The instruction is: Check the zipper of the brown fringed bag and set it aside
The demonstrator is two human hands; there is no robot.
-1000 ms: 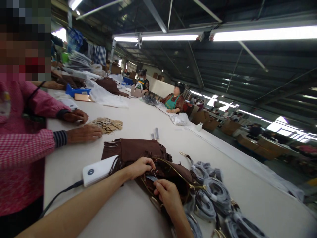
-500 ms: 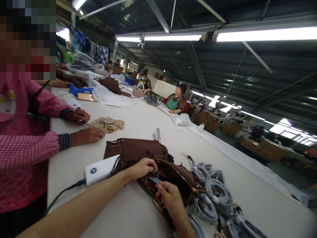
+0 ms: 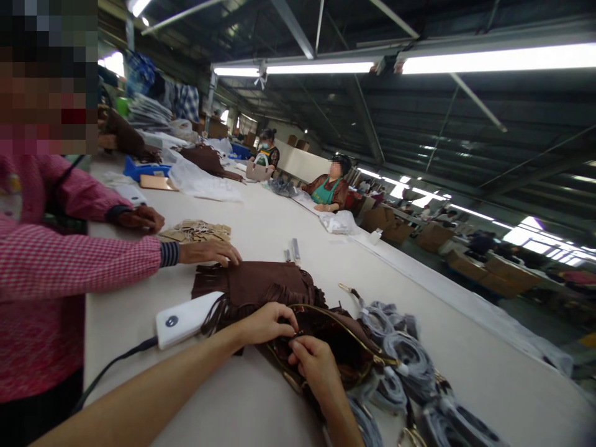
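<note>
Both hands are clenched in a firm grasp — the left hand (image 3: pixel 267 324) and right hand (image 3: pixel 316 366) pinch the gold-trimmed opening (image 3: pixel 339 321) of a dark brown fringed suede handbag (image 3: pixel 338 351) on a long white worktable (image 3: pixel 251 397).

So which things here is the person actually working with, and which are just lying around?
In use: left hand; right hand; brown suede bag, held at its gold-edged opening; its suede fringe.

Lying about: white corded device; grey wrapped bundles; pile of kraft paper tags; small silver pieces.
</note>
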